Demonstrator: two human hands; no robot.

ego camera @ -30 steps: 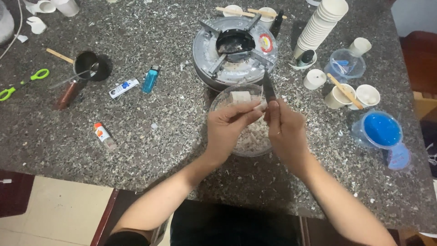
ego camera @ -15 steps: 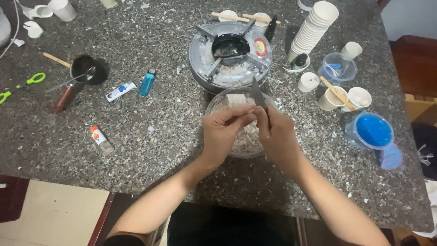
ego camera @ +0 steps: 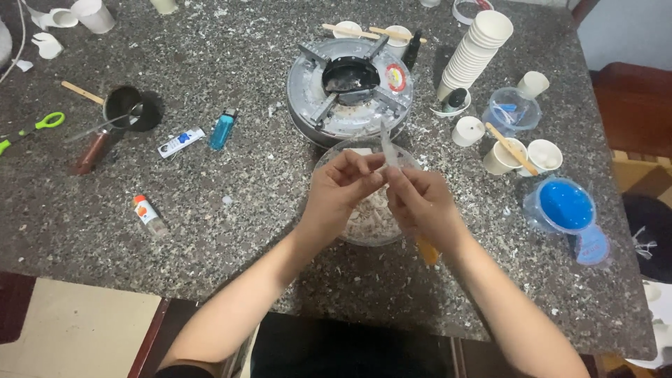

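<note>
Both my hands meet over a clear glass bowl (ego camera: pixel 371 236) of white shavings at the middle of the table. My right hand (ego camera: pixel 422 208) grips a knife by its orange handle (ego camera: pixel 428 252). The thin blade (ego camera: pixel 387 142) points up and away from me. My left hand (ego camera: pixel 341 194) pinches the lower part of the blade between thumb and fingertips. Whether anything small sits between those fingers is too fine to tell. A white block in the bowl is mostly hidden behind my hands.
A round silver gas stove (ego camera: pixel 350 87) stands just behind the bowl. To the right are a stack of white paper cups (ego camera: pixel 476 52), small cups with wooden sticks and a blue-filled tub (ego camera: pixel 565 205). On the left lie a blue lighter (ego camera: pixel 223 129), a small black pot (ego camera: pixel 126 106) and green scissors (ego camera: pixel 31 129).
My hands stay together over the bowl. The knife blade has swung from leaning right to nearly upright, and my left fingers have closed on it.
</note>
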